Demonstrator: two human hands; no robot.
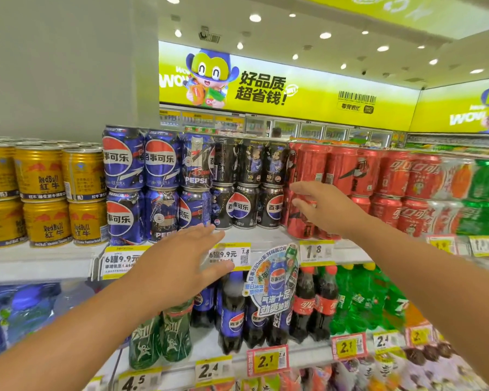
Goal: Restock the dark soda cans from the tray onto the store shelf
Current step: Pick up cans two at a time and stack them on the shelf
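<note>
Your left hand [181,258] and right hand [322,207] reach out, fingers straight, holding nothing. The black aluminium Pepsi cans [246,207] stand stacked on the white store shelf [266,235].

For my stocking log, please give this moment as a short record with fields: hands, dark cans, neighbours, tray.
left hand: open, fingers straight, empty, in front of the shelf edge
right hand: open, empty, in front of the red cans
dark cans: two tiers on the shelf, upright
neighbours: blue cans at left, red cans at right
tray: not in view

Both arms reach forward, left hand [181,259] and right hand [326,207] open-fingered.
</note>
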